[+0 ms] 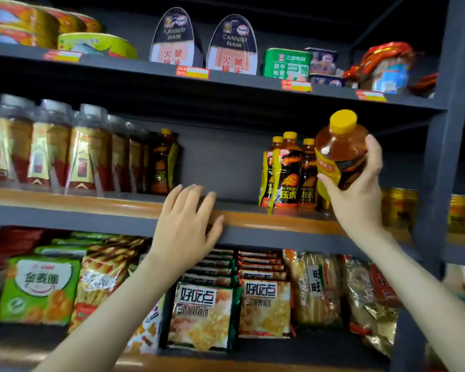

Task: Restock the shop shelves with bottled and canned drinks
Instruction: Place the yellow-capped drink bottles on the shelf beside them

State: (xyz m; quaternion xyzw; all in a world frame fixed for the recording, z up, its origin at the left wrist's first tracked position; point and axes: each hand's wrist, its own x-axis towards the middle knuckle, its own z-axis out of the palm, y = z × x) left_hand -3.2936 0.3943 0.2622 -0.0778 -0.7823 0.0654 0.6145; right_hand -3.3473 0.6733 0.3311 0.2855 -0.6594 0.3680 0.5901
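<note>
Restocking middle shelf (118,210): partway by my read, wide bare gap in the centre.

Largest first: tea bottles (51,149) fill the left stretch, with one lone bottle (163,162) at the end of that row. Right of the gap stands a cluster of three energy drinks (287,173), with gold cans (399,208) further right. Another orange-capped bottle (338,154) is airborne and tilted, just beside that cluster and not yet set down, with the right hand (357,194) fingers wrapped round its body. The left hand (188,224) is at the shelf lip, fingers straight, holding nothing. Left to do: place this one, then fill the gap.
</note>
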